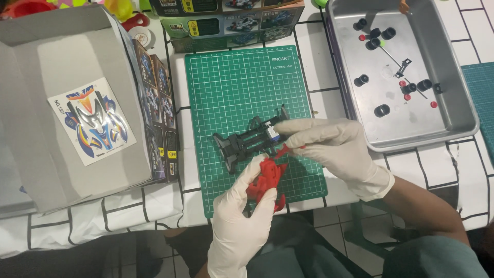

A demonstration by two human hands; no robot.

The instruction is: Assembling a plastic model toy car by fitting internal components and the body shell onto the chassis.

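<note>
A black toy car chassis [242,144] lies on the green cutting mat [231,87]. My left hand [239,221], in a white glove, holds a red plastic parts frame [266,180] just below the chassis. My right hand [332,146], also gloved, pinches a small red piece [284,151] at the top of that frame, with its fingers resting against the chassis's right end near a blue and white part [273,133].
A metal tray [458,103] at the right holds several black wheels, small red pieces and a thin axle. An open grey cardboard box lid [46,56] with a sticker sheet [94,121] lies at the left. Printed kit boxes [231,20] stand behind the mat.
</note>
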